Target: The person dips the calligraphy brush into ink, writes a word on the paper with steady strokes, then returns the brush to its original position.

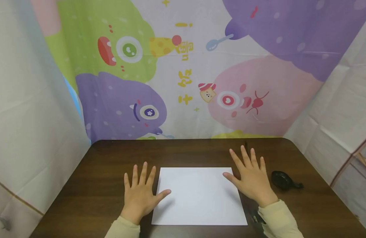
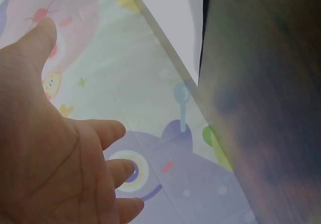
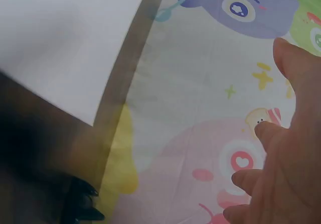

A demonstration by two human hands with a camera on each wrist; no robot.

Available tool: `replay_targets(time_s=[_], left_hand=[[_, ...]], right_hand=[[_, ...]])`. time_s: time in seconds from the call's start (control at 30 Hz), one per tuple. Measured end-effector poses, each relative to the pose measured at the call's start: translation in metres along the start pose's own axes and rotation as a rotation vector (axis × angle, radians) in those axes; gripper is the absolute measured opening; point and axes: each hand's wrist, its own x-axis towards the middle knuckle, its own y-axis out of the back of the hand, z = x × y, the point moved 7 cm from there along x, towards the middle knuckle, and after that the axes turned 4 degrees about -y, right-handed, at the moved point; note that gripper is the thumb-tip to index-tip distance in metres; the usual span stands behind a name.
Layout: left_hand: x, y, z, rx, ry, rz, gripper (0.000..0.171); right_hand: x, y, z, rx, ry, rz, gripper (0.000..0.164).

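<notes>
A white rectangular sheet (image 1: 198, 198) lies on the dark wooden table (image 1: 96, 198). My left hand (image 1: 139, 198) is held palm down by its left edge, fingers spread and thumb reaching over the sheet. Over the sheet's right edge is my right hand (image 1: 252, 180), also with fingers spread. Shadows on the sheet fall apart from both hands, which appear raised above it. Neither hand holds anything; the wrist views show the left palm (image 2: 55, 148) and the right fingers (image 3: 288, 133) with nothing in them.
Right of the right hand lies a small dark oval object with a narrow tail (image 1: 282, 180); its kind is unclear. Another dark, shiny object (image 1: 255, 216) is partly hidden by the right sleeve. A cartoon-printed curtain (image 1: 186, 122) hangs behind the table, with pale cloth at both sides.
</notes>
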Motion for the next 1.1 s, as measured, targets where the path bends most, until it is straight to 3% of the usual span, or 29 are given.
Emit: replay_targets(time_s=[0.3,0.6,0.87,1.1], left_hand=[[-0.004,0.004,0.004,-0.005,-0.055,0.003,0.094],[-0.011,0.009,0.013,-0.087,-0.15,0.014,0.069],[-0.022,0.005,0.016,-0.146,-0.216,0.009,0.063],[-0.031,-0.002,0.018,-0.173,-0.285,-0.033,0.066]], right_hand=[[0.013,0.048,0.017,0.21,0.041,0.142,0.075],[0.038,0.078,0.049,0.422,-0.026,0.127,0.062],[0.062,0.072,0.072,0.581,-0.126,0.053,0.064],[0.078,0.042,0.089,0.646,-0.201,0.006,0.061]])
